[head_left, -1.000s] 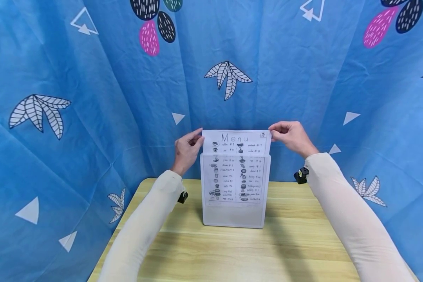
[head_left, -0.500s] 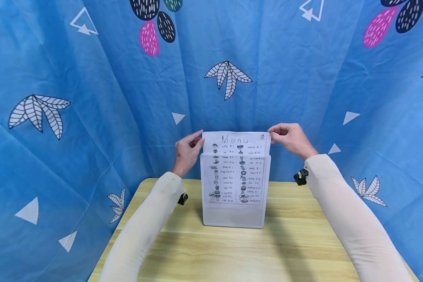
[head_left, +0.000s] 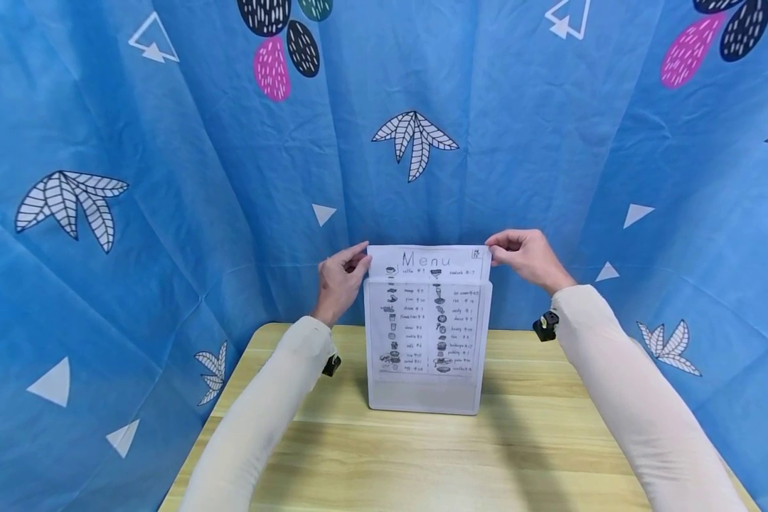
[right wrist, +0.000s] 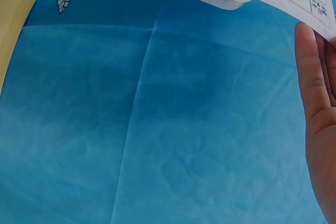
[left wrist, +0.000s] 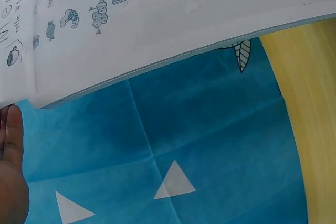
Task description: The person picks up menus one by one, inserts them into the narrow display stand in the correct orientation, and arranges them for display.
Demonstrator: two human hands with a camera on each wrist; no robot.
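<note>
A white paper menu sheet [head_left: 426, 260], with the handwritten heading "Menu" and small food drawings, sits partly inside a clear-fronted display holder [head_left: 424, 395] standing on the table. Its top strip sticks out above the holder's rim. My left hand [head_left: 339, 279] pinches the sheet's upper left corner between thumb and fingers. At the upper right corner, my right hand [head_left: 528, 257] pinches the sheet the same way. Below the sheet's lower edge, the holder shows a plain strip. Each wrist view catches only part of its hand at the paper's corner.
The holder stands on a light wood-grain table [head_left: 384, 455], near its back edge. A blue patterned curtain [head_left: 281, 171] hangs close behind and along both sides. Dark wrist cameras are strapped under both sleeves.
Both hands have moved slightly down with the menu sheet, which now sits deeper in the holder. Less of its top sticks out. The holder has stayed in place.
</note>
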